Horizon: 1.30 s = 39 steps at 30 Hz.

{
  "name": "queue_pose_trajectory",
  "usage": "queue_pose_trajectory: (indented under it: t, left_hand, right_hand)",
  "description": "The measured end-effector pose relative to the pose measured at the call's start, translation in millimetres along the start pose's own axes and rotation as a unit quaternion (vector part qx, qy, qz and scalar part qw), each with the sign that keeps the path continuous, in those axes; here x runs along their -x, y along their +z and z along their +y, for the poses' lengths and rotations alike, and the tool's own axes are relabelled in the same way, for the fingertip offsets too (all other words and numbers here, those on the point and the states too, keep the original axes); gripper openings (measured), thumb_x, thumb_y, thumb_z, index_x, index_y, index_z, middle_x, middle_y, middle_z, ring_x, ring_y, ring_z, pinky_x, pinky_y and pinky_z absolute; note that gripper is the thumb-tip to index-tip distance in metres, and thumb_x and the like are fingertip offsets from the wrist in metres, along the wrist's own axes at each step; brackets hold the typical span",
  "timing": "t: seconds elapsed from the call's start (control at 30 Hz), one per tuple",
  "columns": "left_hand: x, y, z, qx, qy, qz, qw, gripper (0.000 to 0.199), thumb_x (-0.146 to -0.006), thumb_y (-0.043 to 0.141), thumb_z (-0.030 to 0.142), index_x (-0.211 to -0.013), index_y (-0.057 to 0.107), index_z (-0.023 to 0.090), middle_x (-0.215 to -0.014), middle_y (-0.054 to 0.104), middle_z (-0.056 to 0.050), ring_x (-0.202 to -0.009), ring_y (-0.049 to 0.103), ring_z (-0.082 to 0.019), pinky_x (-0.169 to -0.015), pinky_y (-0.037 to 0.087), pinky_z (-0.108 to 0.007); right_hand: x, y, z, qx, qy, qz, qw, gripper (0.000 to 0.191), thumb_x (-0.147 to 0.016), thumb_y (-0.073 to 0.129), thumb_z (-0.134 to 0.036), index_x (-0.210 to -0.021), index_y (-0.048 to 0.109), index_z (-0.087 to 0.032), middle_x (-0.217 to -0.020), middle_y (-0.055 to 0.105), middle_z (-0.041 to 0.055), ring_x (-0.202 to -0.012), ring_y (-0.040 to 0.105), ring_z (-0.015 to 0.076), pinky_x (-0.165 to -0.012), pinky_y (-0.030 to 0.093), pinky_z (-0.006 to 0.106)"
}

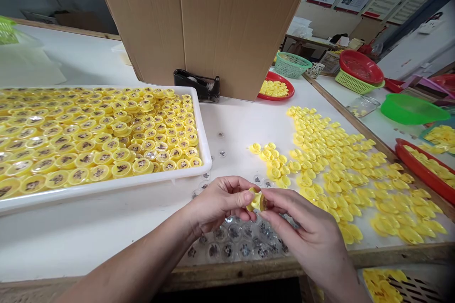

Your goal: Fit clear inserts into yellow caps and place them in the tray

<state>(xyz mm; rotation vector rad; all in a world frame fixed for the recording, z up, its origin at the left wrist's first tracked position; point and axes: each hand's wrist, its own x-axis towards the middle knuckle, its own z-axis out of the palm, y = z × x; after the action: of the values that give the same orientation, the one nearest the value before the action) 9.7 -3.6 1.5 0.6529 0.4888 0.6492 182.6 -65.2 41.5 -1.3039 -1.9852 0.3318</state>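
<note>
Pinch: left hand point(227, 200) and right hand point(302, 220) meet above the table point(106, 229) near its front edge, fingertips closed on one small yellow piece point(255, 200) from either side.
Work in hand: apparently fitting the piece together, judging by the loose discs point(234, 232) and yellow parts point(333, 182) within reach.
Next move: seems to call for squaring the two ends and pressing evenly with the fingertips, gently enough to spare thin-looking plastic.
Piece: held in the air between the hands, over the discs; bright yellow, with two flared ends and a paler middle; the right end shows a darker face, its print too small to read.
Discs: clear, round, printed with dark figures, spread on the table below the hands.
Yellow parts: thin, shallow, loose in a broad scatter to the right.
Tray point(203, 142): white, low-walled, at left, crowded with yellow rounds point(78, 175) bearing small pictures.
</note>
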Motion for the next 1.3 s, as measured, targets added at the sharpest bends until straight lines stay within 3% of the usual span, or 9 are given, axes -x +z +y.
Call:
queue_pose_trajectory:
  t: [0.3, 0.67, 0.83, 0.93, 1.07, 1.3]
  left_hand:
    - [-1, 1.1, -8, 0.0, -0.006, 0.0, 1.0, 0.039, -0.065, 0.079, 0.037, -0.089, 0.065, 0.01, -0.073, 0.067, -0.006, -0.058, 0.063, -0.01, -0.053, 0.048, -0.018]
    - [-2, -0.4, -11, -0.026, 0.008, 0.015, 1.0, 0.036, -0.065, 0.079, 0.038, -0.083, 0.065, 0.01, -0.067, 0.066, -0.005, -0.055, 0.061, -0.011, -0.052, 0.046, -0.02]
    - [-2, -0.6, -8, -0.061, 0.006, 0.024, 0.998, 0.039, -0.069, 0.075, 0.041, -0.092, 0.069, 0.01, -0.075, 0.066, -0.006, -0.062, 0.058, -0.01, -0.059, 0.045, -0.021]
    - [-1, 2.9, -6, -0.098, 0.029, 0.001, 0.995, 0.041, -0.078, 0.064, 0.047, -0.097, 0.068, 0.011, -0.084, 0.066, -0.008, -0.073, 0.057, -0.012, -0.066, 0.045, -0.023]
    - [1, 5.8, -5, -0.165, 0.064, 0.016, 0.984, 0.031, -0.074, 0.072, 0.037, -0.09, 0.063, 0.013, -0.079, 0.063, -0.003, -0.071, 0.054, -0.011, -0.065, 0.041, -0.022]
    - [1, 4.6, -3, -0.238, 0.105, 0.046, 0.964, 0.032, -0.073, 0.073, 0.028, -0.098, 0.06, 0.013, -0.087, 0.061, -0.004, -0.08, 0.054, -0.014, -0.071, 0.042, -0.024]
  right_hand:
    - [-3, -3, -1, 0.028, -0.017, -0.037, 0.999, 0.034, -0.083, 0.059, -0.013, -0.113, 0.061, -0.027, -0.099, 0.069, 0.0033, -0.084, 0.067, 0.0181, -0.072, 0.057, 0.027]
    - [-8, 2, -5, 0.082, -0.037, -0.058, 0.994, 0.021, -0.084, 0.056, -0.011, -0.102, 0.061, -0.022, -0.089, 0.068, 0.0044, -0.079, 0.067, 0.0181, -0.068, 0.055, 0.027]
    - [-6, 14, -3, 0.084, -0.026, -0.019, 0.996, 0.019, -0.087, 0.053, -0.013, -0.101, 0.061, -0.021, -0.089, 0.066, 0.0062, -0.08, 0.066, 0.019, -0.072, 0.056, 0.031]
    - [-3, 23, 0, 0.071, -0.012, 0.031, 0.997, 0.018, -0.086, 0.055, -0.014, -0.101, 0.062, -0.022, -0.087, 0.065, 0.0058, -0.078, 0.065, 0.0185, -0.07, 0.056, 0.031]
    - [0, 30, 5, 0.032, 0.015, 0.082, 0.996, 0.02, -0.083, 0.056, -0.012, -0.1, 0.06, -0.022, -0.084, 0.063, 0.0047, -0.072, 0.062, 0.0168, -0.067, 0.054, 0.03]
    - [5, 25, 22, -0.155, 0.145, 0.036, 0.977, 0.024, -0.08, 0.065, -0.026, -0.104, 0.06, -0.023, -0.097, 0.06, 0.0047, -0.079, 0.061, 0.0162, -0.067, 0.054, 0.029]
